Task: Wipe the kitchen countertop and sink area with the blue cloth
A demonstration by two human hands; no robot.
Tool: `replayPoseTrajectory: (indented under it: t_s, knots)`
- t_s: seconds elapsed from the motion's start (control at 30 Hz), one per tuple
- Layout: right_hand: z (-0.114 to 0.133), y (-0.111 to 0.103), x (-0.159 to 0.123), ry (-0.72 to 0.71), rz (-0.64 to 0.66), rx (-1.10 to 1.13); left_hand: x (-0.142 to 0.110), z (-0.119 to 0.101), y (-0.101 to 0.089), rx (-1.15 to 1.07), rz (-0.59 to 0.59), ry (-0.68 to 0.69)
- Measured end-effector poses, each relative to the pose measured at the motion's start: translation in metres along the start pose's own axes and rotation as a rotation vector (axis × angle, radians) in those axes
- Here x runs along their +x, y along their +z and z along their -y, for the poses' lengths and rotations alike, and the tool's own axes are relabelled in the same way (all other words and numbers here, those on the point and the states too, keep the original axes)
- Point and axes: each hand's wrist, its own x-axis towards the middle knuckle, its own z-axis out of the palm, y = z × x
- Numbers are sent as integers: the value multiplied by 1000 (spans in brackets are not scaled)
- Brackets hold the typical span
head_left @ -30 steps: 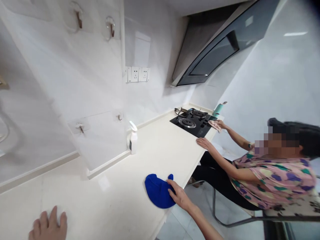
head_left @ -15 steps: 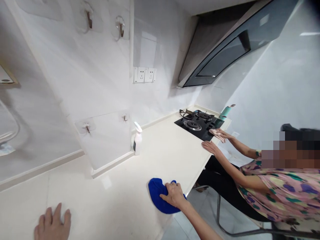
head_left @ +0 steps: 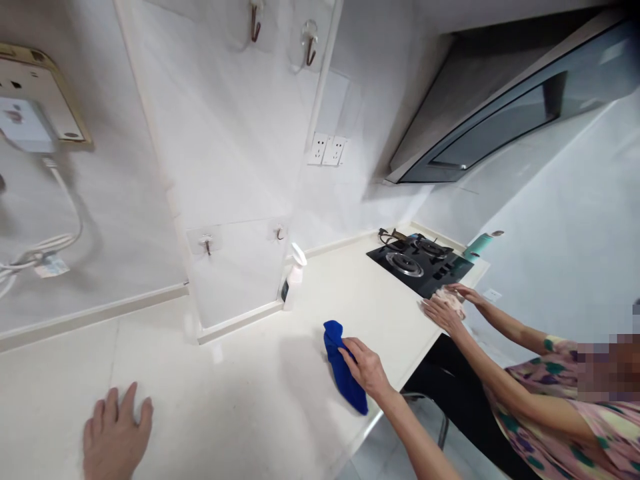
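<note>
My right hand [head_left: 369, 368] pinches a blue cloth [head_left: 345, 373] between thumb and fingers near the counter's front edge. The cloth hangs in a narrow fold, and its shadow falls on the counter to its left. Palm down with fingers spread, my left hand [head_left: 116, 432] rests on the pale countertop [head_left: 210, 407] at the lower left. It holds nothing. Beyond the cloth, a white spray bottle [head_left: 294, 279] stands upright against the wall corner.
A seated person at the right has both hands [head_left: 447, 313] on a pale pink cloth beside the black gas stove [head_left: 420, 260]. A green bottle [head_left: 479, 247] stands behind the stove. The range hood [head_left: 480, 127] juts out above. Wall hooks [head_left: 207, 244] and a plugged-in cable [head_left: 75, 200] are at left.
My right hand has lifted the blue cloth from lying spread flat into a narrow fold. The other person's hands have come together on the pink cloth. The view has shifted left.
</note>
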Motion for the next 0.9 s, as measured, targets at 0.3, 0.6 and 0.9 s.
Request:
replayPoseTrajectory:
  t_s: [0.3,0.6,0.9]
  knots:
    - [27,-23,76,53,-108,37,0,-7,-5,-6,-5,-19]
    - [56,-6,81,159,81,188,-2,-7,-7,-20,21,-72]
    - [10,-17,56,440,38,226,-1,-10,-9,-37,28,-71]
